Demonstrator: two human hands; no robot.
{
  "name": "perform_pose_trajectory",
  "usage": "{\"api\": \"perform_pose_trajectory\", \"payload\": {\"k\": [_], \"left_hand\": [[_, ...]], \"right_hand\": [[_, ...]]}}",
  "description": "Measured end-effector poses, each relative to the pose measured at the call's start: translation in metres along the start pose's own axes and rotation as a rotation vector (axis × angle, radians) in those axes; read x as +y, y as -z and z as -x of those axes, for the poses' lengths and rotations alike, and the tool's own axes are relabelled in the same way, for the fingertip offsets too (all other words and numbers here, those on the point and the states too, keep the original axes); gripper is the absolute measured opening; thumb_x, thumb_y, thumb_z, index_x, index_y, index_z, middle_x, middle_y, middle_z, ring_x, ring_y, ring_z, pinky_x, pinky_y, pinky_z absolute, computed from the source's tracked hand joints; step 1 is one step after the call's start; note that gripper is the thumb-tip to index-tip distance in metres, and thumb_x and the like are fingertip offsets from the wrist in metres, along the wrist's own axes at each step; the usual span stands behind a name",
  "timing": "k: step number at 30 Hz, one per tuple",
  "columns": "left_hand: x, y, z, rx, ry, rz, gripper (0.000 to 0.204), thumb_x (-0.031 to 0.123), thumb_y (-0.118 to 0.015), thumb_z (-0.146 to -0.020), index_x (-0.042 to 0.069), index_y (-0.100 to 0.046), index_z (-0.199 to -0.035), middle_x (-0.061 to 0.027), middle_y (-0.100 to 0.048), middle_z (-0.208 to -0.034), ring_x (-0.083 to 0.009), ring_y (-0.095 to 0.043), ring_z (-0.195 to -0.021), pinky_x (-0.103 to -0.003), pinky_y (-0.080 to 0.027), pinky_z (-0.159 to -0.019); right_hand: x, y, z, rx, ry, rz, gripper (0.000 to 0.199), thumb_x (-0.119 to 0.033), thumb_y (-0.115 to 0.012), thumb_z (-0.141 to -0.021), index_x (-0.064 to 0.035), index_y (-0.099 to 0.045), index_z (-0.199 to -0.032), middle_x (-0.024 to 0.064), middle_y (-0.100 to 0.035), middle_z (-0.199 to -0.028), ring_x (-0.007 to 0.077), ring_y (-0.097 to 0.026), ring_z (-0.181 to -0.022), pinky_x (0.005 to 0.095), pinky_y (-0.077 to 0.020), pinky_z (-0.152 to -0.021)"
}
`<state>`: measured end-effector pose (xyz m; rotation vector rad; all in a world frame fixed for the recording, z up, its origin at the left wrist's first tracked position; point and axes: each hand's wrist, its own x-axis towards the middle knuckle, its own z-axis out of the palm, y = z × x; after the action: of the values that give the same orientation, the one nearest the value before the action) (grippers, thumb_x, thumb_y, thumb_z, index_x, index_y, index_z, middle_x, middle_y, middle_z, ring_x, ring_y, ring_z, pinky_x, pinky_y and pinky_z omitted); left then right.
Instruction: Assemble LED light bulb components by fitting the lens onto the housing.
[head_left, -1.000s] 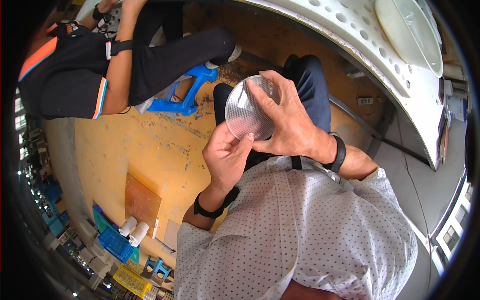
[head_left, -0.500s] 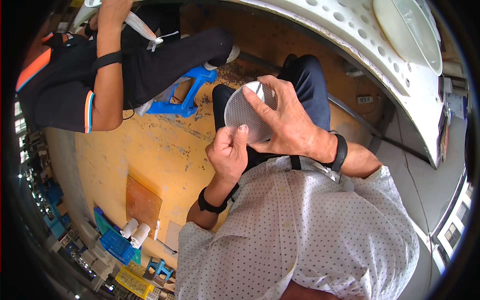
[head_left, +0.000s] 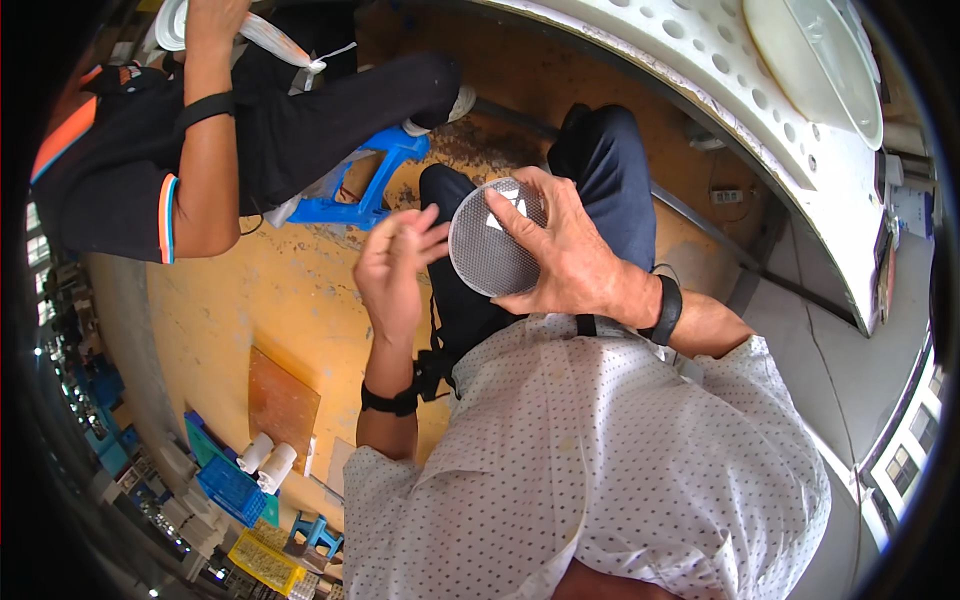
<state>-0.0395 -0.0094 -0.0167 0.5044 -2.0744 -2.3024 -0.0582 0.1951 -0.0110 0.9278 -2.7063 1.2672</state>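
Handling step, seemingly: right hand (head_left: 568,248) grips disc (head_left: 485,255); left hand (head_left: 392,268), loosely open beside it, needs a light pinch to regrip.

White short-sleeved shirt (head_left: 500,480) with dark dots, navy trousers (head_left: 617,190), black wristbands (head_left: 669,310)

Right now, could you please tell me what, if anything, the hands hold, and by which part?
The right hand holds a clear disc by its right-hand rim, one finger across its face; the left hand appears to hold nothing.
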Motion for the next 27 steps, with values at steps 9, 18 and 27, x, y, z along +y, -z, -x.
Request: {"api": "perform_pose_trajectory", "payload": {"k": [9, 18, 27], "left_hand": [[-0.010, -0.027, 0.021, -0.182, -0.110, 0.004, 0.023, 0.001, -0.054, -0.089, -0.010, -0.051, -0.109, -0.0159, -0.062, -0.102, -0.0142, -0.061, -0.089, -0.025, -0.050, -0.078], [-0.005, -0.041, 0.011, 0.041, -0.108, -0.188, 0.021, 0.012, -0.061, -0.088, -0.003, -0.055, -0.074, -0.0034, -0.060, -0.065, -0.0059, -0.054, -0.057, -0.021, -0.046, -0.051], [-0.008, -0.019, -0.016, 0.051, 0.187, 0.023, 0.031, 0.023, -0.049, -0.095, -0.001, -0.055, -0.076, -0.0051, -0.059, -0.063, -0.0088, -0.053, -0.053, -0.021, -0.044, -0.050]], "right_hand": [[0.010, -0.004, 0.002, 0.047, 0.169, 0.054, 0.093, -0.026, -0.083, -0.052, -0.0108, -0.040, -0.134, 0.0249, -0.035, -0.123, 0.0391, -0.041, -0.106, 0.0473, -0.0398, -0.088], [0.012, -0.010, 0.007, -0.008, 0.152, 0.095, 0.095, -0.025, -0.083, -0.050, -0.0128, -0.041, -0.134, 0.0243, -0.035, -0.123, 0.0391, -0.040, -0.105, 0.0476, -0.0393, -0.090], [0.011, -0.011, 0.006, 0.022, 0.006, 0.003, 0.101, -0.026, -0.084, -0.048, -0.0100, -0.038, -0.136, 0.0247, -0.033, -0.124, 0.0391, -0.040, -0.106, 0.0467, -0.0398, -0.090]]}}
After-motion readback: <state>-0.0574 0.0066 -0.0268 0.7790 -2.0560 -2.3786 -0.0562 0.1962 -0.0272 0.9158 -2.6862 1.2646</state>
